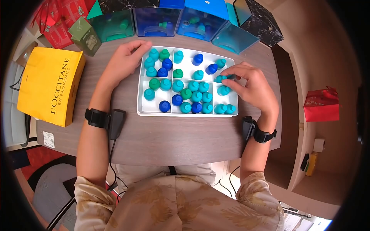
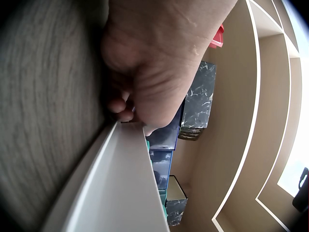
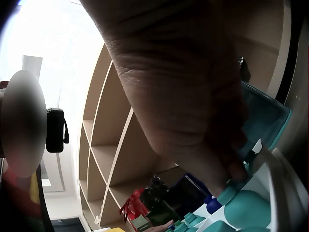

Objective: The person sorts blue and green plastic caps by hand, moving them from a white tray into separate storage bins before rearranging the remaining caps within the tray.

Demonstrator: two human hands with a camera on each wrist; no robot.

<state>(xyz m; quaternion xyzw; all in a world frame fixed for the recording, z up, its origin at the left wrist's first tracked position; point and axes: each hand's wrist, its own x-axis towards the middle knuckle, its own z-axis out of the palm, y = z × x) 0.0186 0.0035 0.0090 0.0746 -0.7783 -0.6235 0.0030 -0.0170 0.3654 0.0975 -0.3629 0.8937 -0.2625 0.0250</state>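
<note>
Right grip (image 1: 251, 84) pinches teal bottle (image 1: 220, 78); left grip (image 1: 128, 58) holds tray (image 1: 165, 114), far left. Bottle likely light, stiff: take cap.

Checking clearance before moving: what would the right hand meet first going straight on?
Past the teal bottle in its grip, the right hand would probably meet the nearest blue bottle; depth is unclear.
</note>
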